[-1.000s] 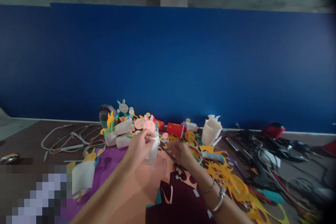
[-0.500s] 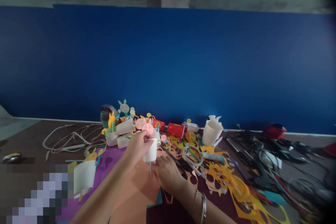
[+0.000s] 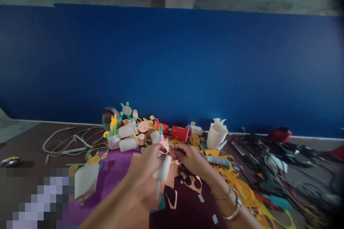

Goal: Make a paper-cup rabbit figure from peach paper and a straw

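Left hand (image 3: 152, 161): thumb and fingers closed on the upper end of a white cup (image 3: 163, 169); the fingers cover part of its rim. Cup is tilted, held in front of the person over the orange sheet (image 3: 139, 189). A pink rabbit cutout (image 3: 164, 144) shows at its top, lower part masked by the fingers; face markings not resolved. A pale straw (image 3: 158, 190) projects below the cup; its upper end cannot be traced.

Right hand (image 3: 187, 156): fingertips drawn close together just beside the rim. Cannot tell whether anything is pinched between them, or whether they touch the cup.

Obscured: scissors (image 3: 185, 174), partly behind the right wrist. Both forearms run out at the lower edge. Lower left corner is pixelated, contents unreadable. Right edge dark; the cables (image 3: 309, 186) there merge into a tangle. The dark sheet (image 3: 185, 211) is cut off at the bottom.

Writing: the red cup (image 3: 179, 133) lying behind carries yellow marks, too small to read. No brand legible on the glue tube-like cylinder (image 3: 218, 160).
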Motion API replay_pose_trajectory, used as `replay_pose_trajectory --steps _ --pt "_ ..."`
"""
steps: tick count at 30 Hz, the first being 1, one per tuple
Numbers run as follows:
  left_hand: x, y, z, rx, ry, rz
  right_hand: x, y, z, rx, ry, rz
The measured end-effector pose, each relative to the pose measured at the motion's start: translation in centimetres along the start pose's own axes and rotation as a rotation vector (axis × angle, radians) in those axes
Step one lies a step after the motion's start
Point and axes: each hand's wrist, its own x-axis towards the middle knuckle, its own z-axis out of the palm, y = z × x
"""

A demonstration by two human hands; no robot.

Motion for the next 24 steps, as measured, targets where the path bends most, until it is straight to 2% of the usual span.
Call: replay_pose_trajectory --steps 5,7,9,12,14,16,20,24 --pt "-0.4 1.0 0.0 -0.172 -0.088 -0.026 -0.1 -1.2 0.0 -0.05 0.042 -0.032" --pt "-0.3 1.0 0.3 -0.215 -0.086 -0.068 -0.1 -1.3 -0.4 -0.055 0.036 -0.039" --pt "-0.2 0.8 0.6 -0.244 -0.068 -0.087 -0.1 -0.8 -1.2 -0.165 0.046 -0.027" --pt "-0.1 0.9 0.9 -0.269 -0.028 -0.054 -0.4 0.8 -2.4 -0.52 0.06 0.108" --pt "-0.1 1.1 0.8 -0.265 0.003 -0.021 -0.6 2.0 -2.8 -0.712 -0.013 0.245" --pt "-0.1 1.3 0.7 -0.24 0.02 -0.01 -0.7 2.9 -2.9 -0.796 -0.078 0.321" --pt "-0.4 1.7 0.6 -0.159 0.043 0.04 -0.4 3.0 -2.8 -0.787 -0.087 0.324" --pt "-0.9 2.3 0.5 -0.139 0.019 0.182 -0.3 1.8 -3.0 -0.663 -0.04 0.265"
